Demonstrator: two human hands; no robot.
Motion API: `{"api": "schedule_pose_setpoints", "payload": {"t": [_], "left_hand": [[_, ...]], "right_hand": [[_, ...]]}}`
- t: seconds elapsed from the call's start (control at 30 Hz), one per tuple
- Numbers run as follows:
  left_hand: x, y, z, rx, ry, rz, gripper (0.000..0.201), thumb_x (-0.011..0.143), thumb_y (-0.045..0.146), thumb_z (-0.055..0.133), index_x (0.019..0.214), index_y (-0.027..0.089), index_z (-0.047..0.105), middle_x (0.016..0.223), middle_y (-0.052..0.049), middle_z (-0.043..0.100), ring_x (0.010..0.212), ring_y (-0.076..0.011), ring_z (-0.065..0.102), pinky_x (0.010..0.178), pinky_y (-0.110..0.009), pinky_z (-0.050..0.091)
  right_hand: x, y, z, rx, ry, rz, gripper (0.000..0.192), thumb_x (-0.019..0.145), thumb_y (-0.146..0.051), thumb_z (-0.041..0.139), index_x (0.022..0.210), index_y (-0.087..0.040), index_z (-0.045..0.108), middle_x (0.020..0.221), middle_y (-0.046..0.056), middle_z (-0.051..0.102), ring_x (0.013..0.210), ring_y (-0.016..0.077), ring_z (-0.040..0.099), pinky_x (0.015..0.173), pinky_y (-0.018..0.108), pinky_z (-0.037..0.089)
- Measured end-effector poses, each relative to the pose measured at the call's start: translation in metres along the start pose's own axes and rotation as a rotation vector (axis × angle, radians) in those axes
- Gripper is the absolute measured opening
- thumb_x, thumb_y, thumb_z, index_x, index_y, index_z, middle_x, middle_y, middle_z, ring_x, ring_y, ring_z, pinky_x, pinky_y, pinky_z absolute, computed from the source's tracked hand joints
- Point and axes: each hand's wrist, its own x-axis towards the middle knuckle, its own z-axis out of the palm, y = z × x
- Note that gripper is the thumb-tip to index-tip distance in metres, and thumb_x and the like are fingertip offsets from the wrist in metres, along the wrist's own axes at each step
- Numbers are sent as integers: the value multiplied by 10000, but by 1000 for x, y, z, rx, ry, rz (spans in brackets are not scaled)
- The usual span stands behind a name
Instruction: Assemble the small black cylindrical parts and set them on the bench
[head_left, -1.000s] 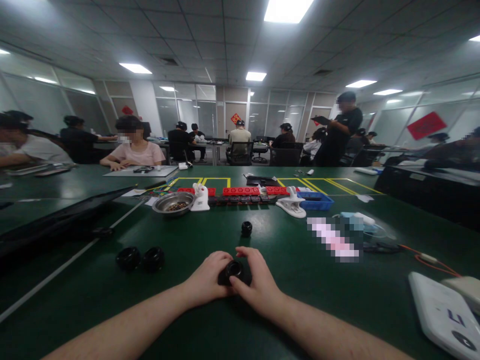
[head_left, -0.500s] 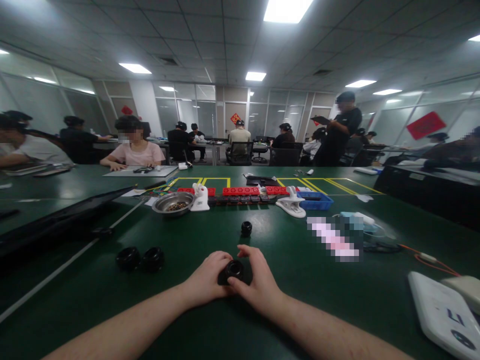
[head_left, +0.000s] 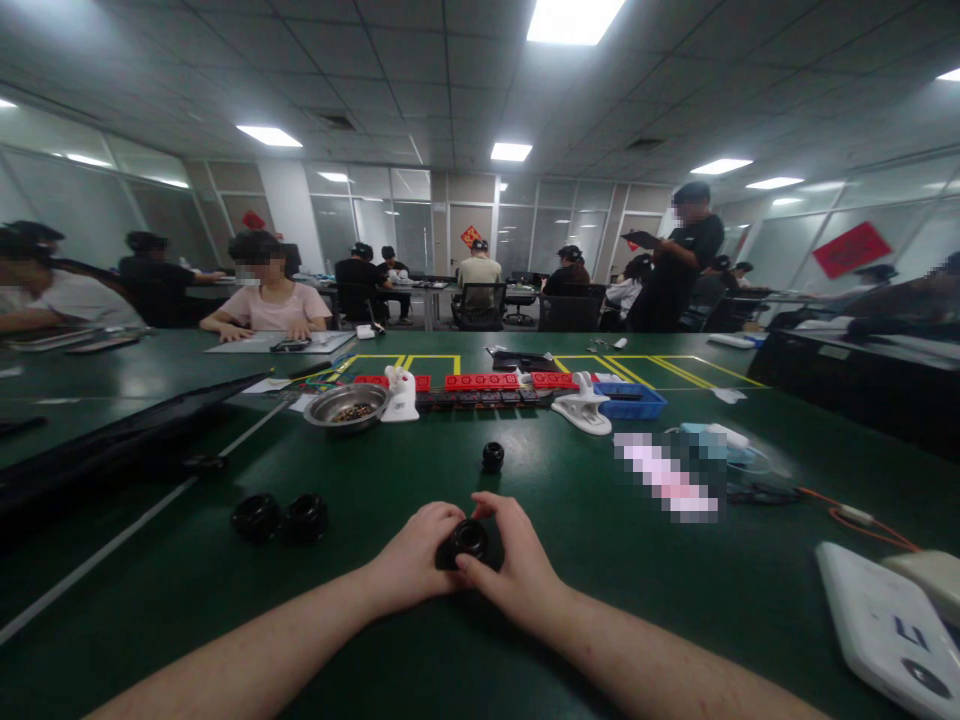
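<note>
Between my two hands, low over the green table [head_left: 600, 560], is a black, shiny round fitting [head_left: 470, 538] with a hole facing up toward me. My left hand [head_left: 412, 555] is closed on its left side, with the fingers curled behind it. From the right, my right hand [head_left: 517, 560] grips it, its thumb on the near rim and its index finger arched over the far side. A smaller black fitting [head_left: 493, 458] stands just beyond my hands. To the left, two more black fittings [head_left: 256, 517] sit side by side.
A metal bowl [head_left: 346, 408] holds small pieces. Beside it are white clamps [head_left: 583, 405], red blocks [head_left: 482, 382] and a blue tray [head_left: 637, 403]. A white phone-like device [head_left: 885, 630] lies at the right. A black panel [head_left: 112, 440] leans at left. Across the table sits a person [head_left: 270, 300].
My hands keep nearly the same pose around the black fitting, with only a slight shift of the right fingers. The seated person's hand across the table has moved a little.
</note>
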Motion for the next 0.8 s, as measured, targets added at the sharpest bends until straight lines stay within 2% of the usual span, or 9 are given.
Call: {"api": "schedule_pose_setpoints", "payload": {"t": [0.1,0.23,0.33,0.47,0.6,0.8], "left_hand": [[1,-5,4,4,15,26,457,615,306,681,1034,205,529,1057,-54,522,1004,-242,464,886,-366,375],[0,-8,4,6,22,4,466,617,342,678,1033,201,525,1069,-63,515,1018,-253,456,893,-382,373],[0,-5,2,5,-4,-5,385,626,359,670,959,202,557,1067,-58,513,1012,-255,458,883,-385,379],[0,-1,1,14,1,2,356,617,328,680,927,198,564,1032,-53,522,986,-247,470,865,-372,386],[1,-1,1,8,-1,5,400,612,312,682,973,206,549,1032,-50,524,982,-242,475,859,-366,389],[-1,1,-1,0,-1,-8,374,624,368,668,942,201,565,1051,-56,518,999,-254,465,873,-379,384]], "right_hand": [[1,0,-1,-4,-37,-26,488,650,-120,522,1118,-202,409,1039,64,523,1007,216,472,942,433,304],[0,-2,-4,1,-92,-89,567,622,-98,501,1167,-191,373,1148,77,484,1107,230,406,1011,466,181],[0,-3,-5,3,-42,-62,552,642,-134,536,1166,-181,373,1155,88,462,1103,228,403,975,429,269],[1,-2,-2,-5,10,-5,508,646,-175,587,1120,-193,406,1056,74,492,1002,220,459,892,397,360],[1,-1,-1,2,-23,2,485,646,-118,542,1106,-209,416,1009,56,509,962,208,478,877,394,369],[-1,-4,-4,32,-52,-40,559,643,-119,538,1166,-211,365,1146,79,452,1089,234,411,940,423,314]]}}
